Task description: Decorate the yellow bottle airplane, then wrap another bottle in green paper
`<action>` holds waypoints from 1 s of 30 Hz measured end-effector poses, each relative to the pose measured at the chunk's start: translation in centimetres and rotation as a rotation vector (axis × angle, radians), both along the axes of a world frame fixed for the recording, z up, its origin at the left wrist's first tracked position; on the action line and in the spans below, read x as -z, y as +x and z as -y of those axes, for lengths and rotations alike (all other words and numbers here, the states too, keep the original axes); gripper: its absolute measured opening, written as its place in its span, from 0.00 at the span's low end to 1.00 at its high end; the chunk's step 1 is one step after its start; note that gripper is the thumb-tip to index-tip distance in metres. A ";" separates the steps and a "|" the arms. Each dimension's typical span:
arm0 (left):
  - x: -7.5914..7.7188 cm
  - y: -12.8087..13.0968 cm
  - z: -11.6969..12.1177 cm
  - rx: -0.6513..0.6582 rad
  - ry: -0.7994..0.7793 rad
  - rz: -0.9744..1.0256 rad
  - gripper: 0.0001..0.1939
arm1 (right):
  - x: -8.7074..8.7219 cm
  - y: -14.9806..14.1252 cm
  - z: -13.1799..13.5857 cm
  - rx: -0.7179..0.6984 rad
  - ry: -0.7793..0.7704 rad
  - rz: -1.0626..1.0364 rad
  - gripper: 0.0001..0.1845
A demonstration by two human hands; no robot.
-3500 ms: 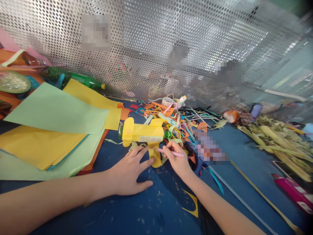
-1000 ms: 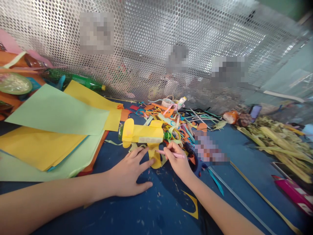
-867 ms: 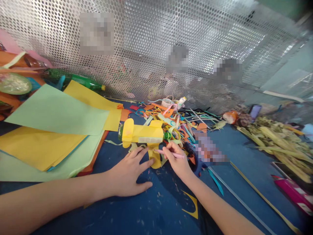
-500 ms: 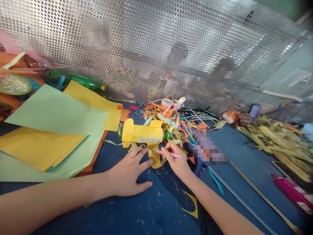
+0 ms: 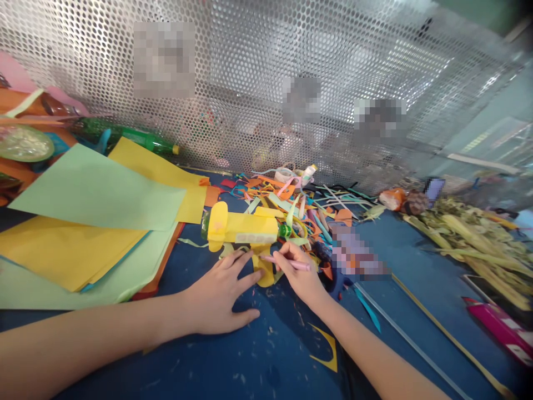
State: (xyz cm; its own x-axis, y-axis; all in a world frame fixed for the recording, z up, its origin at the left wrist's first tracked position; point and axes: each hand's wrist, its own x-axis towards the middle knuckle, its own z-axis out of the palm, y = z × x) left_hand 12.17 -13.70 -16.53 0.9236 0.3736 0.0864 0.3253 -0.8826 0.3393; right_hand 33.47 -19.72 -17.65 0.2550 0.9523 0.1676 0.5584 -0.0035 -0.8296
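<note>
A yellow paper-wrapped bottle plane (green at its cap end) on a dark blue tabletop, beside pale green and yellow paper sheets, a pink pen and orange scraps.

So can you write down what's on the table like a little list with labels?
left hand: flat on the blue table, fingertips on the yellow wing
right hand: holds a pink pen, tip at the wing
paper plane: yellow, built round a green bottle
left side: paper sheets, green and yellow
behind plane: paper scraps
right side: dry husks
</note>
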 end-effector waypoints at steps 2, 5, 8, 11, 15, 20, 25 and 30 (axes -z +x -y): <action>0.0 0.0 0.0 0.000 0.003 0.004 0.33 | 0.0 0.0 0.0 0.000 -0.001 0.000 0.14; -0.1 0.1 0.0 0.003 0.002 0.003 0.33 | -0.1 0.0 -0.1 0.010 -0.003 -0.027 0.14; -0.2 0.1 0.0 0.002 -0.001 -0.022 0.34 | -0.1 -0.1 -0.1 0.010 -0.008 -0.045 0.14; -0.3 0.1 0.0 0.002 -0.001 -0.034 0.34 | -0.2 -0.1 -0.1 0.023 -0.005 -0.051 0.13; -0.2 0.1 0.0 -0.001 -0.005 -0.024 0.34 | -0.2 0.0 -0.1 0.065 0.017 -0.041 0.14; 0.0 0.0 0.0 -0.002 -0.008 -0.001 0.33 | -0.2 -0.1 -0.1 0.055 0.003 -0.032 0.14; 0.1 0.0 -0.1 -0.002 -0.011 0.011 0.33 | -0.2 -0.2 0.0 0.063 0.011 -0.016 0.14; 0.1 0.1 0.0 -0.008 -0.007 0.005 0.33 | -0.3 -0.2 0.0 0.058 0.018 0.003 0.14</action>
State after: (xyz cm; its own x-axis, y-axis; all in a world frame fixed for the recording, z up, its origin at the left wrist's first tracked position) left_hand 12.22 -13.71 -16.62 0.9201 0.3817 0.0881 0.3309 -0.8776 0.3469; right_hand 33.27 -19.67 -17.33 0.3095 0.9327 0.1850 0.5598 -0.0215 -0.8284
